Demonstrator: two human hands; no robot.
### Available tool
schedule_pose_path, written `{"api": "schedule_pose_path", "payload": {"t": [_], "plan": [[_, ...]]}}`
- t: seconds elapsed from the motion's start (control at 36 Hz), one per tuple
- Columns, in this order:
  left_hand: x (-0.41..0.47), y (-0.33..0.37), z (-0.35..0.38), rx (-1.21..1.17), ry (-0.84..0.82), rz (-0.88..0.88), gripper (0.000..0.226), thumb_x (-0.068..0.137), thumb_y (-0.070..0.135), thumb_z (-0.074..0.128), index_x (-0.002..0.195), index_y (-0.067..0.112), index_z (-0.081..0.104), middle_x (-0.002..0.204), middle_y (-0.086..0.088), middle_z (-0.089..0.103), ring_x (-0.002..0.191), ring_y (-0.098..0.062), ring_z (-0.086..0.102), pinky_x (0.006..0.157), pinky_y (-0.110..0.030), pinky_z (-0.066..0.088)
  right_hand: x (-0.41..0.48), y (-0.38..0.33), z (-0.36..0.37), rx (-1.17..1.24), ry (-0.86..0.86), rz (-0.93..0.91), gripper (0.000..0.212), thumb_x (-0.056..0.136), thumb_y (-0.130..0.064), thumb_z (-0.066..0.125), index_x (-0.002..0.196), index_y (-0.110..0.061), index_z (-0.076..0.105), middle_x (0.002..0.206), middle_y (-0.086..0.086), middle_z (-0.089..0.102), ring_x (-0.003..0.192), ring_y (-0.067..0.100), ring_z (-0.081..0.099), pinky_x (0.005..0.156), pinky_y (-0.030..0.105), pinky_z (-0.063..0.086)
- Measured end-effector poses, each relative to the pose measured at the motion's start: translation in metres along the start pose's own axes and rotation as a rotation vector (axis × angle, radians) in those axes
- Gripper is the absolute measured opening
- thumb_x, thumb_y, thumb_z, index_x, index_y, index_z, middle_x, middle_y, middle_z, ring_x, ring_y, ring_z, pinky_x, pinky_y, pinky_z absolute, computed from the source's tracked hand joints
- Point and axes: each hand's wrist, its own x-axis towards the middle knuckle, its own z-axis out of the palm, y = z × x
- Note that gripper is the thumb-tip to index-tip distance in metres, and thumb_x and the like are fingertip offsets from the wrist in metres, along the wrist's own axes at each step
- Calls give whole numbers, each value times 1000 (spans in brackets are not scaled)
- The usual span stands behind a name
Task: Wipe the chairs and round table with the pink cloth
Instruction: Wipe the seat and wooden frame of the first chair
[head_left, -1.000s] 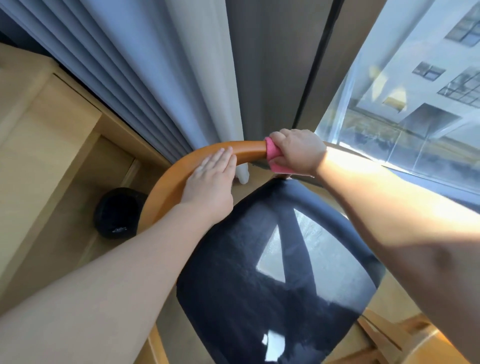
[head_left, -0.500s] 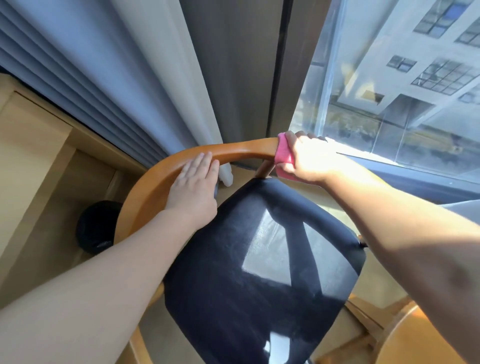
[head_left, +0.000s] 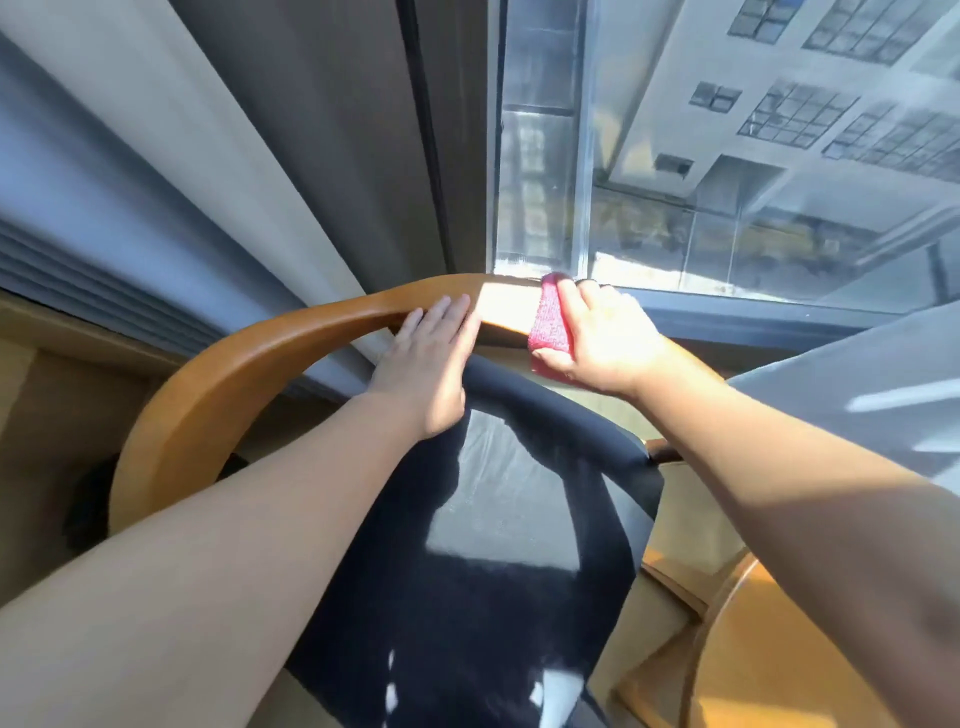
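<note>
The right hand is closed around the pink cloth, fingers draped over the top of the chair's curved wooden backrest rail and thumb underneath. The cloth is folded over the rail and pinched against it, so it lies between the palm and the wood, with its exposed portion showing on the side of the hand toward the left hand. The left hand rests flat on the same rail, fingers extended and together, holding nothing; it sits just beside the cloth, separated from it by a short sunlit section of bare rail. Below both hands lies the black seat cushion of the chair, partly lit by sunlight. A wooden worktop edge appears at the lower right, near the seat. Behind the rail stand grey curtains and a window showing a building outside.
</note>
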Motion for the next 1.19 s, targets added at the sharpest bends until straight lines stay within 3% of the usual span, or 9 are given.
{"api": "schedule_pose_path", "payload": {"t": [0.14,0.28,0.42,0.61,0.92,1.08,1.19], "plan": [[10,25,7,-11,-3,29,89,84,10,59,152,22,1,160,-1,-3,147,-22,-5,118,-41,-4,-23,15,-1,-13,-27,67,99,75,-76,28,145,-5,28,129,19,50,109,36,52,92,46,44],[16,43,9,49,-17,126,95,77,16,62,152,18,4,160,-4,0,146,-19,-3,114,-34,-8,-42,29,3,-21,-27,110,103,73,-75,26,147,-4,26,124,18,53,104,37,54,88,45,45],[18,56,11,18,-49,73,90,81,12,57,152,21,1,160,-3,-5,146,-19,-7,110,-31,-13,-65,43,5,-37,-40,157,103,73,-75,24,148,-5,24,125,18,52,101,36,54,86,45,45],[17,60,7,44,-106,27,94,81,15,58,152,22,-3,160,-2,-10,146,-19,-10,115,-39,-7,-95,57,10,-5,-21,207,98,79,-69,48,149,-6,22,125,17,50,105,36,52,88,46,44],[-12,79,11,-6,15,54,85,85,16,56,152,18,4,160,-6,-4,146,-19,-6,119,-39,-1,-137,66,13,35,-34,331,91,85,-62,54,149,-8,18,124,16,48,103,34,52,84,46,45],[-36,89,9,-34,-7,53,85,87,15,55,152,22,1,160,-2,-8,146,-17,-10,119,-36,-1,-160,68,14,113,-41,433,85,86,-58,59,144,-8,23,120,17,48,103,37,53,83,46,46],[-52,97,9,-53,-3,20,83,88,10,51,152,23,0,160,2,-10,145,-14,-13,113,-28,-12,-166,68,12,166,-70,501,82,85,-54,64,139,-4,28,119,20,49,102,39,54,86,45,43]]}}
